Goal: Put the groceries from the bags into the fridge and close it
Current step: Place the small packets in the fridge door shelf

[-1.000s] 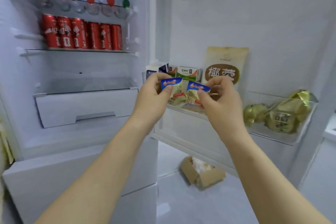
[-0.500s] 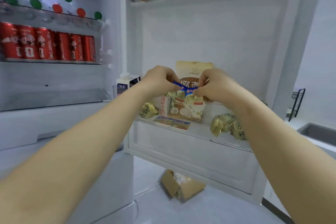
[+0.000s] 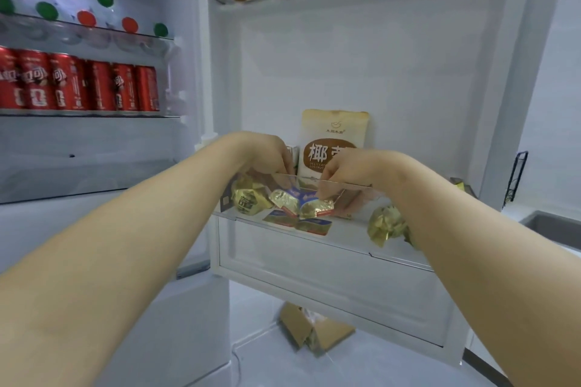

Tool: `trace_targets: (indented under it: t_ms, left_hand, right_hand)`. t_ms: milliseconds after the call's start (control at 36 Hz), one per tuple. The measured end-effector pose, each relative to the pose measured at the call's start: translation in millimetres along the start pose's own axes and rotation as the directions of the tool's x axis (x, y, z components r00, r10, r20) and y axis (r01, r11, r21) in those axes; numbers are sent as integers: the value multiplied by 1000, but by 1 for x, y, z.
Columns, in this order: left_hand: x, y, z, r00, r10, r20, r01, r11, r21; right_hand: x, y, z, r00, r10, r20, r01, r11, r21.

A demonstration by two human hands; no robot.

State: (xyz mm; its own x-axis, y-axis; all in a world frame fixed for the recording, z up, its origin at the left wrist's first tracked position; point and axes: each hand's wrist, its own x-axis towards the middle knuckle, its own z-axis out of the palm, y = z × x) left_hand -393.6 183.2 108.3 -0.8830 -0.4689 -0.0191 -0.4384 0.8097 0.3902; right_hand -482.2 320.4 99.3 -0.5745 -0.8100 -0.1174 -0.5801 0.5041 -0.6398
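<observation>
At frame centre, the left butter packet (image 3: 284, 202) is being pinched by the curled left grip (image 3: 267, 152) and the right butter packet (image 3: 316, 207) by the curled right grip (image 3: 352, 168), both being held low inside the clear door bin (image 3: 352, 226).

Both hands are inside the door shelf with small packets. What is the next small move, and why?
Probably loosen each grip and let go. The left hand pinches the first packet and the right hand the second packet, both low behind the clear wall of the door bin, just above two flat packets lying on its floor. A short drop looks safe.
</observation>
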Motion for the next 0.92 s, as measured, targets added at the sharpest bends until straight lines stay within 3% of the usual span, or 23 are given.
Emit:
trace_targets:
  t_ms: [139, 306, 417, 556, 639, 917]
  left_hand:
    - [5, 5, -3, 987, -46, 151, 29, 993, 111]
    - [13, 10, -3, 966, -105, 235, 75, 988, 136]
    - [19, 12, -3, 954, -174, 243, 132, 975, 181]
    - [27, 14, 3, 948, -244, 203, 127, 878, 461]
    - [28, 15, 9, 947, -254, 197, 116, 841, 529]
    - [27, 7, 8, 918, -238, 316, 145, 945, 293]
  right_hand:
    - [8, 4, 0, 996, 44, 83, -43, 999, -16]
    - [13, 7, -1, 982, 130, 136, -129, 991, -20]
    - [14, 8, -1, 978, 161, 132, -155, 986, -57]
    - [17, 8, -1, 977, 174, 127, -162, 982, -100]
    - [19, 8, -1, 974, 175, 141, -163, 982, -91]
    - [19, 8, -2, 969, 186, 165, -177, 982, -73]
